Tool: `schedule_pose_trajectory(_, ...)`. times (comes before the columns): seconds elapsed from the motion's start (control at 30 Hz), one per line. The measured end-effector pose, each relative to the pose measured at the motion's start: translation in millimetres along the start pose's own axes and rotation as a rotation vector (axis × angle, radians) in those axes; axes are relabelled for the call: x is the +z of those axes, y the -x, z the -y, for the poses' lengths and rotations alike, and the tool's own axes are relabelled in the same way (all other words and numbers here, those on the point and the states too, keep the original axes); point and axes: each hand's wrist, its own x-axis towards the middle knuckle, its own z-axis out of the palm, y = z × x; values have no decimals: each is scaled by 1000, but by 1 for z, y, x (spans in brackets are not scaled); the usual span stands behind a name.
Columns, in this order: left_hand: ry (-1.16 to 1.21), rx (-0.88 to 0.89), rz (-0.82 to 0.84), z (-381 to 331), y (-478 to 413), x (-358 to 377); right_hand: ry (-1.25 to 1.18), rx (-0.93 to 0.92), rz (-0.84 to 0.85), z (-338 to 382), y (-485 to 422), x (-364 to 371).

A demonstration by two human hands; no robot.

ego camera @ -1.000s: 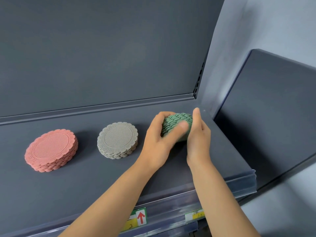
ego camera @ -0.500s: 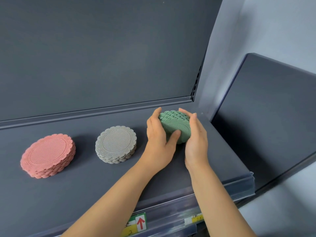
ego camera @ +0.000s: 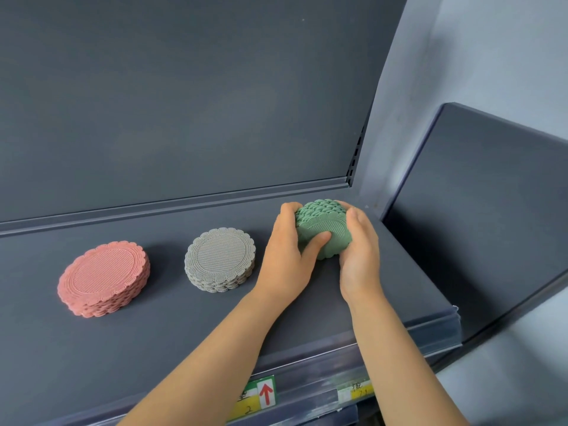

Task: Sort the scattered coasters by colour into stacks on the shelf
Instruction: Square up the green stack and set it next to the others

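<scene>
Item 1, green coaster stack (ego camera: 322, 232): I am seeing it sitting towards the right end of the shelf (ego camera: 184, 318), near the back corner. It is tilting up on edge, its flat ribbed face turning to the camera and its scalloped rims showing along the top. Its lower edge is lying hidden behind the hands, so I cannot tell whether it is touching the shelf.

Item 2, left hand (ego camera: 285, 259): it is gripping the stack's left side, fingers curling over the far rim and the thumb (ego camera: 316, 241) pressing across the front face.

Item 3, right hand (ego camera: 359, 250): it is cupping the stack's right side, fingers wrapping round the rim.

Item 4, grey coaster stack (ego camera: 219, 259): it is lying flat mid-shelf, just beside the left hand and apart from it.

Item 5, pink coaster stack (ego camera: 103, 278): it is lying flat further left, well apart from the grey one, its layers sitting slightly uneven.

Item 6, price label (ego camera: 259, 395): it is sitting in the shelf's front rail, showing a red arrow pointing up; a yellow label (ego camera: 356, 392) is sitting to its right, its text too blurred for me to read.
</scene>
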Motion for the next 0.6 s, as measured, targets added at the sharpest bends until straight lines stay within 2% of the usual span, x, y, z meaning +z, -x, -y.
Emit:
schedule_pose_trajectory(0.2, 103, -30, 22, -1, -1, -2, 77, 31, 22, -2, -1, -1)
schedule_pose_trajectory(0.37, 178, -135, 75, -1, -3, -2, 93, 75, 57, -5, -3, -1)
schedule_pose_trajectory(0.5, 200, -118, 126, -3, -2, -5, 54, 55, 9, -2, -2, -1)
schedule_pose_trajectory(0.6, 208, -100, 94, -4, -1, -6, 87, 10, -39, 0, -1, -2)
